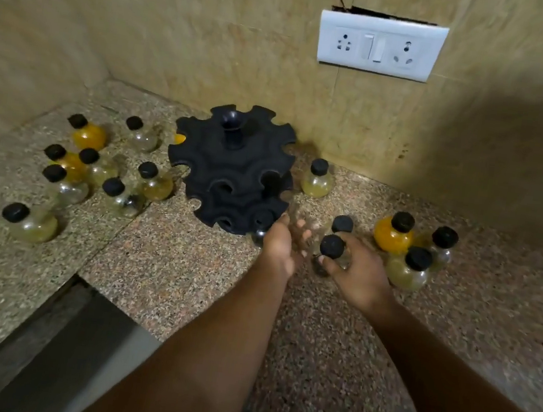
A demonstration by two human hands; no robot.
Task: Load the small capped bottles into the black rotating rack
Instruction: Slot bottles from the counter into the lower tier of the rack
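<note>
Head view: rack (230, 166) at 12 o'clock on tabletop (159, 260); right hand (356, 275) clamped on bottle (331, 251); left hand (280, 245) blurred, fingers spread, empty.

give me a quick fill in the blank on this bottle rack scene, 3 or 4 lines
1. The right hand is closed around a clear glass bottle with a ____ cap.
2. The black plastic rotating rack stands on a speckled ____ counter.
3. A white switch-and-socket plate is fixed to the ____ behind the rack.
4. The left hand is beside the rack's ____ tier.

Missing words: black; granite; wall; lower
</note>
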